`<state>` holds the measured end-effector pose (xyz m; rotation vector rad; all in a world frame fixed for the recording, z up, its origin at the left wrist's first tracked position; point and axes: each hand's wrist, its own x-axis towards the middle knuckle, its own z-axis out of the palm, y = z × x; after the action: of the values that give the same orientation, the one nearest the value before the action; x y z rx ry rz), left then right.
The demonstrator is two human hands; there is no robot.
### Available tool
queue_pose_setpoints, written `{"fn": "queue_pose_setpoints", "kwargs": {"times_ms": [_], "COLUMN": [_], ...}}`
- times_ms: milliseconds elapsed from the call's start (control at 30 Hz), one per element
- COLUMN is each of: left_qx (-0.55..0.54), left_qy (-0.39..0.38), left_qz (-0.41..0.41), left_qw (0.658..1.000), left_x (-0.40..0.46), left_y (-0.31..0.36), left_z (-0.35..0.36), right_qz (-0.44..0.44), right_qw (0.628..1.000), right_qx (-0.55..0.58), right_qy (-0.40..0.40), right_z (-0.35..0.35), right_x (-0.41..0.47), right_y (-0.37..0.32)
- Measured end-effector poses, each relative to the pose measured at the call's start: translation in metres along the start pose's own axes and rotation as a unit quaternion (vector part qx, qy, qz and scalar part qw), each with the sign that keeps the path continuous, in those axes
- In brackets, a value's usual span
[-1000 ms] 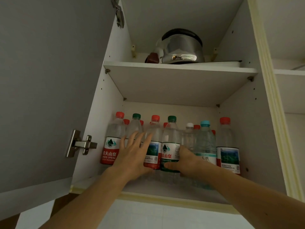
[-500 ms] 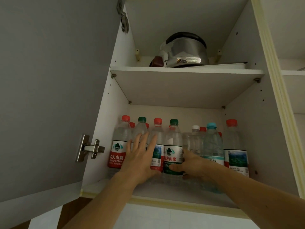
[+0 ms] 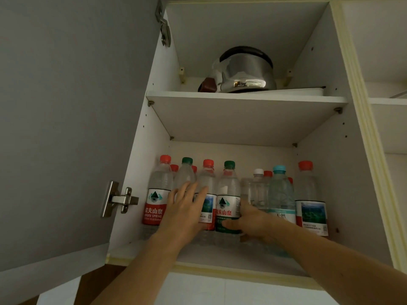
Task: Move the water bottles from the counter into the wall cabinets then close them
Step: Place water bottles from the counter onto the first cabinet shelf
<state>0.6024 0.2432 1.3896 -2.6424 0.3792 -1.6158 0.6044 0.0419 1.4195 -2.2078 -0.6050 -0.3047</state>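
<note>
Standing upright in a row on the open white wall cabinet's (image 3: 141, 164) lower shelf, clear plastic water bottles (image 3: 306, 194), left hand (image 3: 184, 213) pressing flat with fingers released, right hand (image 3: 253, 221) grasping the green-labelled bottle (image 3: 228, 203).

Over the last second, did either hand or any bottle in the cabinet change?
Hardly. The left hand still lies flat against the front bottles; the right hand still grips the green-label bottle. The bottle row and kettle stayed put; only the camera shifted.
</note>
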Motion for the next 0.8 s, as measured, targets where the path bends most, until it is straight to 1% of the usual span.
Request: {"fn": "queue_pose_setpoints", "kwargs": {"times_ms": [133, 267, 333, 400, 467, 533, 567, 600, 633, 667, 733, 800], "left_qx": [0.007, 0.000, -0.005, -0.009, -0.013, -0.032, -0.040, -0.047, -0.057, -0.069, -0.084, -0.100], "left_qy": [-0.003, 0.010, 0.018, 0.020, 0.019, 0.016, 0.016, 0.018, 0.025, 0.035, 0.056, 0.073], "left_qz": [0.005, 0.013, 0.018, 0.023, 0.024, 0.021, 0.021, 0.025, 0.030, 0.036, 0.046, 0.050], "left_qw": [1.000, 1.000, 1.000, 0.999, 0.999, 0.999, 0.999, 0.998, 0.998, 0.996, 0.994, 0.991], "left_x": [0.000, -0.001, -0.002, -0.002, -0.002, -0.002, -0.002, -0.002, -0.002, -0.002, -0.002, -0.001], "left_y": [-0.001, -0.001, -0.002, -0.002, -0.002, 0.001, 0.002, 0.004, 0.006, 0.008, 0.014, 0.026], "left_z": [-0.001, 0.000, 0.000, 0.000, 0.000, -0.002, -0.003, -0.006, -0.008, -0.011, -0.019, -0.025], "right_qz": [0.000, -0.012, -0.022, -0.055, -0.111, -0.169, -0.179, -0.167, -0.137, -0.099, -0.033, 0.002], "right_qw": [1.000, 0.997, 0.993, 0.980, 0.945, 0.887, 0.859, 0.838, 0.830, 0.835, 0.857, 0.881], "right_qx": [-0.026, -0.079, -0.113, -0.168, -0.249, -0.334, -0.374, -0.405, -0.422, -0.420, -0.389, -0.342], "right_qy": [0.008, 0.017, 0.040, 0.089, 0.179, 0.269, 0.302, 0.325, 0.337, 0.342, 0.335, 0.327], "right_z": [0.001, 0.000, -0.006, -0.016, -0.029, -0.044, -0.052, -0.059, -0.065, -0.070, -0.075, -0.077], "right_x": [-0.002, -0.010, -0.016, -0.026, -0.038, -0.052, -0.059, -0.065, -0.071, -0.076, -0.084, -0.087], "right_y": [-0.005, -0.011, -0.015, -0.017, -0.012, -0.002, 0.005, 0.011, 0.017, 0.023, 0.031, 0.038]}}
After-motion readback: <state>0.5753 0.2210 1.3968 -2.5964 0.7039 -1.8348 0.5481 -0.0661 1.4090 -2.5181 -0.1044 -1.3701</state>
